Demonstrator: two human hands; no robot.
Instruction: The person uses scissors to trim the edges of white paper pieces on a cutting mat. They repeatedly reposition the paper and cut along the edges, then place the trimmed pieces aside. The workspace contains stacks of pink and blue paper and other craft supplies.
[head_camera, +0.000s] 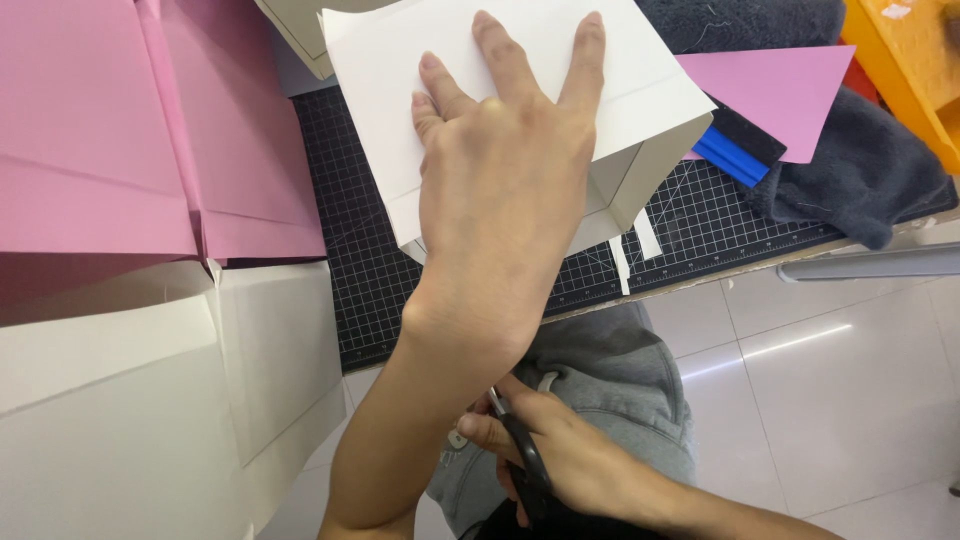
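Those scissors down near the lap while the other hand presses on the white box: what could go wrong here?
The right hand holds the scissors low over the lap, half hidden under the left forearm, so a nick seems possible. The left hand presses flat on the paper-covered box, which might slide on the cutting mat. The loose paper strips near the table edge could drop.

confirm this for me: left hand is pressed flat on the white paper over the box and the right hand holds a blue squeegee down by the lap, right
Not quite. The left hand does lie flat on the white paper over the box, but the right hand down by the lap holds black scissors, not the squeegee. The blue squeegee lies untouched on the cutting mat, as the head view shows.
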